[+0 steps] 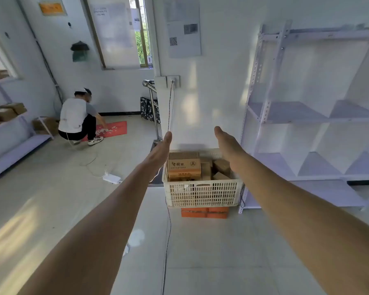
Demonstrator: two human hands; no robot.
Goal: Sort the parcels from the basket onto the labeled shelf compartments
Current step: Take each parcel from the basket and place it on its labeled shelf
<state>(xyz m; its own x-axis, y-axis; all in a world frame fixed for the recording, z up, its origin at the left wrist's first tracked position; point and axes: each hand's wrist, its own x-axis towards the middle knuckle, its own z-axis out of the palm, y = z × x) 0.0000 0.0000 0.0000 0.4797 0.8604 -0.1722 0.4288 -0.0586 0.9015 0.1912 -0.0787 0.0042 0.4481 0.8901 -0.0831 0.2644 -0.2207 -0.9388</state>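
Brown boxes [8,112] are stacked on a pale rack [15,150] at the far left. Next to the rack, a person [75,116] in a white top is seen crouched on the floor, with one arm reached down to a red mat [117,127]. A white power strip [111,178] is laid on the floor tiles, nearer the middle.

The left hand [160,151] is stretched out in front. Its fingers are kept straight and close together, and nothing is held in it. It is seen just over the left edge of the basket [202,194].

The basket is made of white plastic with many small holes. It is set on an orange box [205,212] on the floor, close to the wall. Brown parcels [221,166] are packed inside it. On the top parcel [184,167], at the left side, a letter A in a ring is printed.

The right hand [227,145] is stretched out too, with straight fingers, and nothing is held in it. It is seen over the right side of the basket. The two palms are turned toward each other, and a gap is left between them.

At the right, the white shelf [307,117] is stood against the wall, just beside the basket. It is split into compartments by flat boards.
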